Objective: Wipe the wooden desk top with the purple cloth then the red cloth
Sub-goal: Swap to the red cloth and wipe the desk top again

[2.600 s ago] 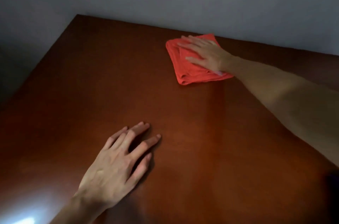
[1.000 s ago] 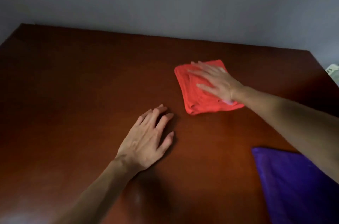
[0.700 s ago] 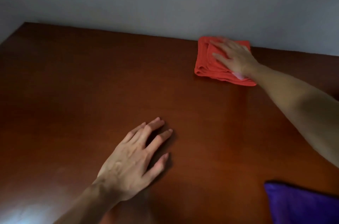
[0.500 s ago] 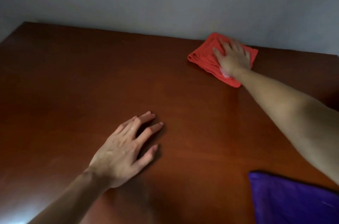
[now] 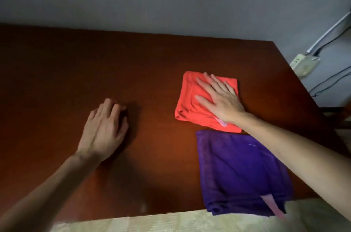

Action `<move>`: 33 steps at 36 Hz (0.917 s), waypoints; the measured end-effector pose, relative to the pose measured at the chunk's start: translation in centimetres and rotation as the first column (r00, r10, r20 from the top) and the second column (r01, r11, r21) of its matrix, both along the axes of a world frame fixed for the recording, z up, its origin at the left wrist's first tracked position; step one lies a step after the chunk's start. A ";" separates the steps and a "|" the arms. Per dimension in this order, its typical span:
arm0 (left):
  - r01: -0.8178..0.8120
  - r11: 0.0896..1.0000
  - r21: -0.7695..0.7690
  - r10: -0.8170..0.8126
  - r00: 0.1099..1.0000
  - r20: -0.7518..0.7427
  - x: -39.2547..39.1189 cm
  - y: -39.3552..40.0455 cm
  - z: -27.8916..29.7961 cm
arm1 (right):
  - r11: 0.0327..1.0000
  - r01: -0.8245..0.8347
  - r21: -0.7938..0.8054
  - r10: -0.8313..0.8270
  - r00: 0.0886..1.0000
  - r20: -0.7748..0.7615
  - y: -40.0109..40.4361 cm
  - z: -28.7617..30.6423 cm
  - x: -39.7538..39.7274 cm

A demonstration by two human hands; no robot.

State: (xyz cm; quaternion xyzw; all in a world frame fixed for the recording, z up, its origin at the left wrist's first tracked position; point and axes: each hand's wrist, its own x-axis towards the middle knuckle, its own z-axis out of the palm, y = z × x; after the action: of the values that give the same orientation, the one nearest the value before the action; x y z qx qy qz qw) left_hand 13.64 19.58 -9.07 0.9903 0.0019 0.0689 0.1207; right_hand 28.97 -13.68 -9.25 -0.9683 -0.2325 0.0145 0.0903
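Red cloth (image 5: 191,98) sits right-center on the tabletop (image 5: 95,64), pinned under your flat, open right hand (image 5: 221,101). Purple cloth (image 5: 241,172) lies just nearer you, and your left hand (image 5: 105,129) rests open, well off to the left.

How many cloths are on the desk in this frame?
2. The red cloth lies right of centre under the right hand; the purple cloth lies just nearer, at the front edge of the desk. None seems hidden.

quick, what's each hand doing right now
Left hand: open, resting on the desk top, holding nothing.
Right hand: open, fingers straight, pressing flat on the red cloth.
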 end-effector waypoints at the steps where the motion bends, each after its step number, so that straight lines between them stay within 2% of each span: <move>1: -0.007 1.000 -0.027 0.008 1.000 0.028 0.0 -1.6 0.2 | 1.000 -0.019 -0.001 0.019 1.000 -0.001 -0.8 0.0 -0.4; 9: 0.188 0.934 -0.305 -0.152 0.979 0.139 3.4 -14.1 0.6 | 0.978 -0.209 0.012 0.209 0.977 0.048 -3.4 -0.2 0.9; 15: 0.036 0.870 -0.491 0.005 0.997 0.083 7.4 -17.3 -0.5 | 0.920 -0.392 0.017 0.391 0.919 0.046 -5.6 -0.1 6.3; 18: 0.031 0.892 -0.450 -0.003 0.998 0.062 7.5 -17.5 -0.6 | 0.918 -0.397 0.012 0.397 0.917 0.034 -6.3 0.1 10.3; 21: 0.090 0.945 -0.316 -0.089 0.996 0.016 7.4 -17.8 -0.7 | 0.917 -0.400 -0.001 0.400 0.916 0.035 -7.1 0.4 15.0; 25: 0.119 0.975 -0.187 -0.128 0.991 -0.037 7.8 -18.1 -0.8 | 0.920 -0.390 -0.034 0.390 0.921 0.006 -7.3 1.0 21.1; 33: 0.132 0.978 -0.161 -0.157 0.977 -0.148 8.2 -17.7 -0.8 | 0.957 -0.288 -0.035 0.288 0.957 0.001 -7.0 1.6 27.9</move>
State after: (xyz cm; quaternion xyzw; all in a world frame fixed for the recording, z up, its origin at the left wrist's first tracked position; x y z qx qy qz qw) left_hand 21.82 1.85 -9.91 0.9782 -0.0555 -0.0199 0.1993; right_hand 56.89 -20.68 -7.62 -0.9255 -0.3711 0.0287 0.0696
